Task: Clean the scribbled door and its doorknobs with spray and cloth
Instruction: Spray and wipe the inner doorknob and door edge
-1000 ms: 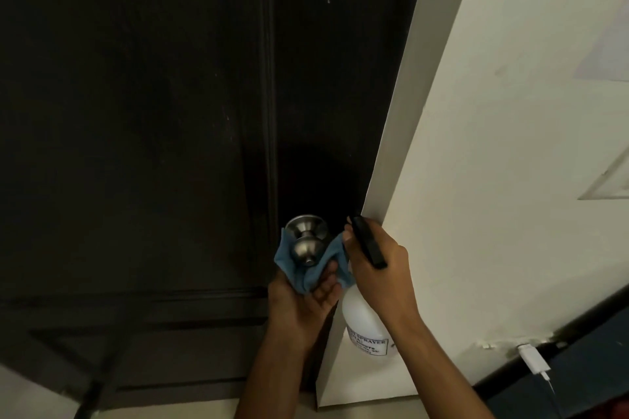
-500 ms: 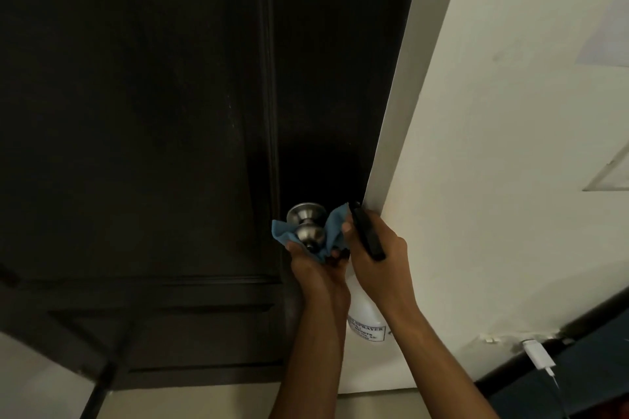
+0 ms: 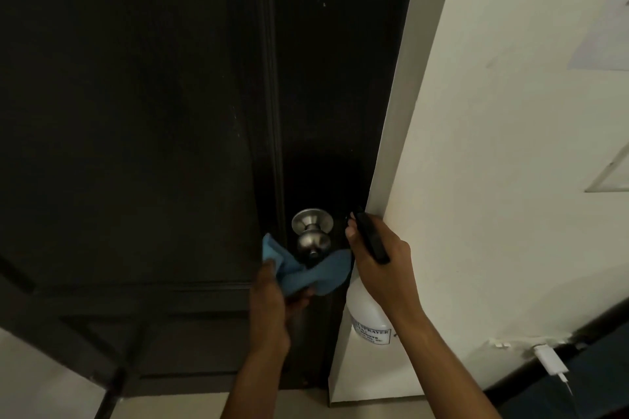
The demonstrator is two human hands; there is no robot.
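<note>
Left hand: the left hand (image 3: 272, 299) grips a bunched blue microfibre cloth (image 3: 306, 270), fingers curled round its lower folds, thumb side up.
Cloth: it spreads up and to both sides from that hand; one corner stands above the knuckles, the other lobe reaches toward the right hand. Its upper edge lies just under the knob; whether it touches the metal cannot be told.
Right hand: the right hand (image 3: 377, 262) is wrapped round the black trigger head (image 3: 371, 238) of a spray bottle (image 3: 367, 313), forefinger forward near the nozzle.
Spray bottle: the translucent white body hangs below that hand, bearing a label with dark print, partly readable as "SPRAYER". The nozzle points toward the knob side.
Doorknob: a brushed-steel round doorknob (image 3: 313, 235) with its circular rose sits just above the left hand's cloth and just left of the right hand's fingertips.
Door: the dark brown panelled door (image 3: 153, 112) fills the area above and to the left of both hands; faint pale specks show on its surface, no scribble can be made out in this light.
Door frame: a white jamb (image 3: 401, 112) rises directly above the right hand.
Wall: a cream wall (image 3: 510, 180) lies beyond the right forearm.
Charger: a white plug and cable (image 3: 551, 360) sit low on the wall, well beyond the right forearm, at a dark skirting strip (image 3: 544, 357).
</note>
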